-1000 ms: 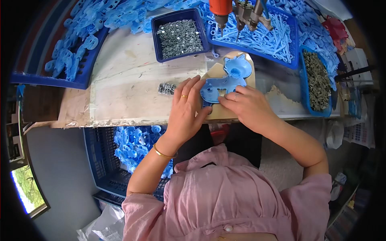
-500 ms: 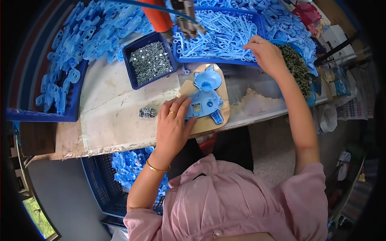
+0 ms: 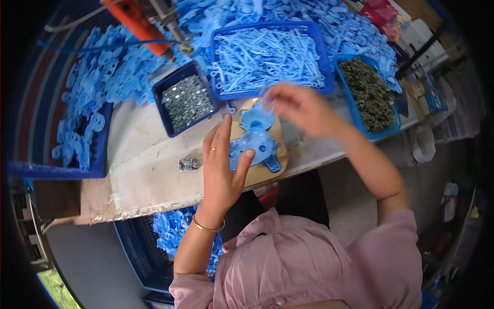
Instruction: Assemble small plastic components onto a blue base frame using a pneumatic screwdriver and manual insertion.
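A light blue plastic animal-shaped piece (image 3: 261,146), with a rounded head part and a wider body part, lies on a tan board (image 3: 280,149) at the table's front edge. Beside its left side my left hand (image 3: 224,159) is open, fingers up and thumb apart, holding nothing. Over the head part hangs my right hand (image 3: 303,108), blurred by motion. Its fingertips are drawn together around a pale bluish smear that I cannot make out. Behind the board a blue tray (image 3: 213,77) holds many light blue plastic links (image 3: 267,59).
A dark blue bin of small metal parts (image 3: 186,103) stands left of the link tray; a blue bin of brownish metal pieces (image 3: 368,92) stands right. Blue parts (image 3: 110,67) pile behind. An orange power screwdriver (image 3: 139,26) hangs above. A small metal cluster (image 3: 189,164) lies left.
My right hand has come from the link tray to the head of the blue piece. My left hand has lifted off the piece and spread its fingers. The view has shifted slightly.
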`<state>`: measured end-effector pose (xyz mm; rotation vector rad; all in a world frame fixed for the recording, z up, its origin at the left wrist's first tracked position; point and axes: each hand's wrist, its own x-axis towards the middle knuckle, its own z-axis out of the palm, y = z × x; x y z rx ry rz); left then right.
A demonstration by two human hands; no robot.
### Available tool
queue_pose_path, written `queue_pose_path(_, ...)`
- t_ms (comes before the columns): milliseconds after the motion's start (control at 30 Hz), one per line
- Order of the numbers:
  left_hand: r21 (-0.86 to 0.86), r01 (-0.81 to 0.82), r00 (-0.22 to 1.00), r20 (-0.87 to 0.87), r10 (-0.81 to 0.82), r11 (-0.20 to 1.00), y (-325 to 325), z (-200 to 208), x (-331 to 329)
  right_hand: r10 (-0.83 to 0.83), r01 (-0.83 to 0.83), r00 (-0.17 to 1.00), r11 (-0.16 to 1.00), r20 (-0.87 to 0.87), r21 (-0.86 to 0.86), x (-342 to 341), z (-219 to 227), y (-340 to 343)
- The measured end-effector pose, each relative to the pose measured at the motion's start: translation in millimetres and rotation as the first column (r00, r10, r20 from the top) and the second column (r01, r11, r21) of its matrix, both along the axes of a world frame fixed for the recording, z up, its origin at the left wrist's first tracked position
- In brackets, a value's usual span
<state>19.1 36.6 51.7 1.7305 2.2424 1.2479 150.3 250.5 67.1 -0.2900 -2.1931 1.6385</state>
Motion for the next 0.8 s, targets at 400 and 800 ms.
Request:
queue_pose_path(400,0.150,-0.015,0.707,0.700,-0.096,0.989,5,1,17,-0.520,0.374,0.821,0.803,0.238,0.464,104,14,40)
queue_pose_path(800,0.093,0.110,0.717,0.682,-0.144,0.990,10,5,40,-0.679,0.425,0.673,0.681,0.295,0.596,168,-14,140)
